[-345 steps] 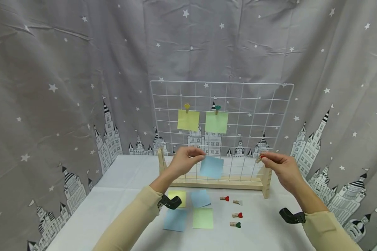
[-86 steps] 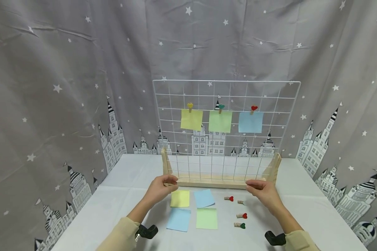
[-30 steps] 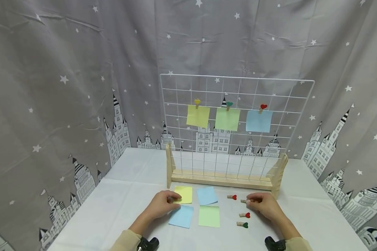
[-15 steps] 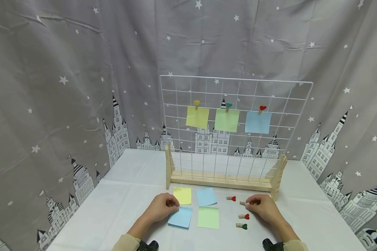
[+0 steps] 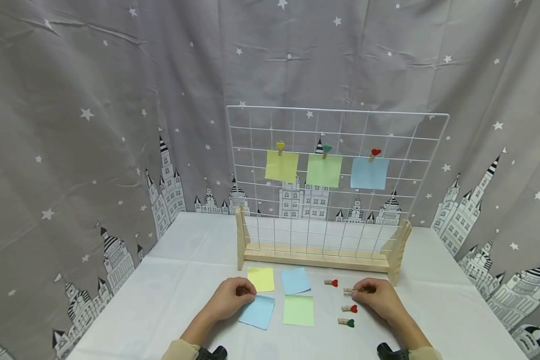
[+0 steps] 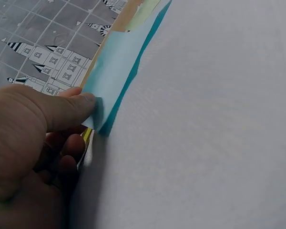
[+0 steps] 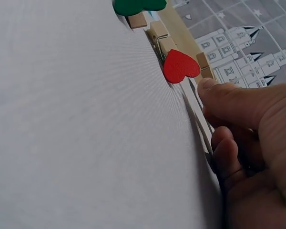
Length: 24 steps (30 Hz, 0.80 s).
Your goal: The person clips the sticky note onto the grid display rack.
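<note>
My left hand (image 5: 229,299) pinches the upper left corner of a light blue sticky note (image 5: 257,312) on the table. In the left wrist view the thumb lies on top of that blue note (image 6: 119,62), whose near edge stands slightly raised. On the other side, my right hand (image 5: 380,298) pinches a small wooden clothespin (image 5: 348,291) between thumb and index finger; its decorated end is hidden by the fingers. The right wrist view has the held clothespin (image 7: 205,66) just behind a clothespin with a red heart (image 7: 181,67).
Yellow (image 5: 261,279), blue (image 5: 296,281) and green notes (image 5: 298,310) lie beside the left hand. Clothespins with red (image 5: 331,283) and green hearts (image 5: 346,322) lie near the right. Behind stands a white wire grid (image 5: 337,205) on a wooden base (image 5: 315,258), with three clipped notes.
A blue note, earlier in my left hand, now hangs on the grid under a red-heart clothespin. Both hands came down to the table, onto another blue note and another clothespin.
</note>
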Each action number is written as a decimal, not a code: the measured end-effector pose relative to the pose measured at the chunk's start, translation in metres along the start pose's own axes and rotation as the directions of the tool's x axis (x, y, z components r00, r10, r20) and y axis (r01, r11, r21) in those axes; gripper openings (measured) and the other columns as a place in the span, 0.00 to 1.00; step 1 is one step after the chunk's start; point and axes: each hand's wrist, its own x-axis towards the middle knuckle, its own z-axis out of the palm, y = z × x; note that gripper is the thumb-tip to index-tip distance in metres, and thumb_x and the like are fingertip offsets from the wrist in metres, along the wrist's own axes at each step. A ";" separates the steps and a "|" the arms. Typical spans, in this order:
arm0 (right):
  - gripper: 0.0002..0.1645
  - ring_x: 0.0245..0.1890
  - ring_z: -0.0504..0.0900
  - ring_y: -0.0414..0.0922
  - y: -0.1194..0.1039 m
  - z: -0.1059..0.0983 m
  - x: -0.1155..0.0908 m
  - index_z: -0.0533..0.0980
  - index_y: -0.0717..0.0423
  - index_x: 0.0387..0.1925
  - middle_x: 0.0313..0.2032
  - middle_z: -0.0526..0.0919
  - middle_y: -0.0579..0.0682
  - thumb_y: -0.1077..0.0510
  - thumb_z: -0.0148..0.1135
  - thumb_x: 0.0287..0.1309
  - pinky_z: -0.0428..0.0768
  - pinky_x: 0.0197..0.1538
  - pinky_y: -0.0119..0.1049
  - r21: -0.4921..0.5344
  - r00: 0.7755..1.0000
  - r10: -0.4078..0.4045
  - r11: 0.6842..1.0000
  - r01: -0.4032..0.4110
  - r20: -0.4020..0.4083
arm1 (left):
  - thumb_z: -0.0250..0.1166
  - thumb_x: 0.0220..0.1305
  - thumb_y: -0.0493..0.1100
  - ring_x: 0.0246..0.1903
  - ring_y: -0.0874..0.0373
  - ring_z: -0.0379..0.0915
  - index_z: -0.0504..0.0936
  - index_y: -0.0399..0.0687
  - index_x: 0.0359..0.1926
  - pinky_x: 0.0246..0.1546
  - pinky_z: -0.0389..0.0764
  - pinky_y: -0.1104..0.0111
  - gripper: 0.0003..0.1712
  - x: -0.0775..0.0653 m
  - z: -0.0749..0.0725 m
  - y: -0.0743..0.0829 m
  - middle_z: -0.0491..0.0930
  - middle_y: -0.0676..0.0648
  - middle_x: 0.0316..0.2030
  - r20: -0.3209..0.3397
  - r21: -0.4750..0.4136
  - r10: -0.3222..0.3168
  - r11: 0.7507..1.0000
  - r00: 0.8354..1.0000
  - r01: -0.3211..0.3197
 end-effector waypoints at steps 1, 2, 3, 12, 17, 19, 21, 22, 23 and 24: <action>0.10 0.29 0.75 0.42 0.001 0.000 0.000 0.83 0.50 0.29 0.29 0.84 0.46 0.57 0.76 0.40 0.74 0.33 0.30 0.024 1.000 0.000 1.000 0.000 0.005 | 0.68 0.56 0.42 0.28 0.62 0.69 0.81 0.61 0.30 0.29 0.70 0.72 0.05 0.000 0.000 0.000 0.77 0.59 0.27 -0.001 -0.009 -0.007 1.000 1.000 0.007; 0.11 0.30 0.76 0.42 0.001 -0.001 0.000 0.83 0.51 0.29 0.30 0.84 0.46 0.57 0.76 0.40 0.74 0.34 0.30 0.046 1.000 0.000 0.999 0.000 0.009 | 0.68 0.56 0.42 0.28 0.62 0.69 0.81 0.61 0.31 0.30 0.70 0.72 0.05 0.000 0.000 0.000 0.77 0.59 0.27 -0.002 -0.019 -0.013 1.000 1.000 0.013; 0.11 0.31 0.76 0.42 0.002 -0.001 0.000 0.83 0.51 0.30 0.31 0.85 0.46 0.57 0.76 0.41 0.75 0.34 0.30 0.068 1.000 0.003 0.998 -0.004 0.011 | 0.68 0.56 0.42 0.29 0.61 0.69 0.81 0.61 0.31 0.30 0.70 0.72 0.05 -0.001 0.000 -0.001 0.78 0.59 0.28 -0.003 -0.031 -0.019 0.999 1.000 0.019; 0.15 0.26 0.75 0.42 0.001 -0.004 0.001 0.81 0.57 0.37 0.32 0.83 0.50 0.57 0.73 0.46 0.76 0.27 0.34 0.212 1.000 0.025 0.977 -0.024 -0.001 | 0.66 0.59 0.44 0.28 0.60 0.69 0.82 0.60 0.35 0.29 0.71 0.71 0.03 0.000 -0.001 -0.003 0.80 0.57 0.31 -0.025 -0.145 -0.005 0.989 1.000 0.001; 0.21 0.27 0.74 0.41 -0.003 -0.006 0.004 0.81 0.59 0.45 0.33 0.82 0.49 0.55 0.72 0.48 0.74 0.27 0.33 0.257 0.998 0.053 0.965 -0.046 -0.022 | 0.66 0.60 0.44 0.29 0.60 0.72 0.83 0.57 0.37 0.30 0.73 0.71 0.04 0.003 -0.004 -0.002 0.82 0.55 0.34 -0.025 -0.210 0.012 0.978 1.000 -0.017; 0.23 0.27 0.73 0.41 -0.004 -0.005 0.005 0.80 0.59 0.48 0.33 0.81 0.50 0.56 0.71 0.49 0.74 0.26 0.33 0.259 0.998 0.058 0.964 -0.052 -0.017 | 0.66 0.59 0.44 0.30 0.60 0.73 0.83 0.57 0.36 0.31 0.74 0.71 0.04 0.003 -0.005 -0.001 0.82 0.55 0.35 -0.029 -0.225 0.008 0.974 1.000 -0.015; 0.23 0.27 0.73 0.41 -0.006 -0.004 0.006 0.79 0.59 0.49 0.34 0.81 0.51 0.57 0.71 0.49 0.74 0.26 0.32 0.259 0.998 0.061 0.964 -0.056 -0.012 | 0.66 0.59 0.43 0.30 0.60 0.74 0.83 0.56 0.37 0.32 0.75 0.71 0.04 0.003 -0.006 0.000 0.82 0.54 0.36 -0.034 -0.238 0.012 0.971 0.999 -0.020; 0.23 0.27 0.74 0.40 -0.007 -0.004 0.006 0.79 0.58 0.49 0.34 0.81 0.50 0.57 0.71 0.50 0.74 0.27 0.32 0.251 0.998 0.062 0.966 -0.057 -0.011 | 0.67 0.59 0.43 0.31 0.60 0.74 0.83 0.55 0.37 0.32 0.75 0.71 0.05 0.003 -0.006 0.000 0.83 0.54 0.37 -0.036 -0.244 0.014 0.969 0.999 -0.023; 0.23 0.28 0.74 0.40 -0.008 -0.003 0.007 0.79 0.58 0.49 0.34 0.81 0.50 0.57 0.71 0.50 0.75 0.28 0.31 0.242 0.998 0.061 0.969 -0.057 -0.011 | 0.67 0.59 0.43 0.31 0.60 0.75 0.83 0.55 0.37 0.33 0.75 0.71 0.05 0.004 -0.006 0.000 0.83 0.53 0.37 -0.040 -0.253 0.016 0.967 0.999 -0.026; 0.23 0.29 0.75 0.40 -0.010 -0.002 0.007 0.79 0.58 0.49 0.35 0.81 0.50 0.56 0.71 0.50 0.76 0.29 0.30 0.237 0.998 0.062 0.970 -0.057 -0.011 | 0.67 0.58 0.43 0.32 0.60 0.75 0.84 0.54 0.38 0.33 0.75 0.72 0.06 0.004 -0.006 0.000 0.83 0.53 0.38 -0.041 -0.264 0.011 0.964 0.999 -0.022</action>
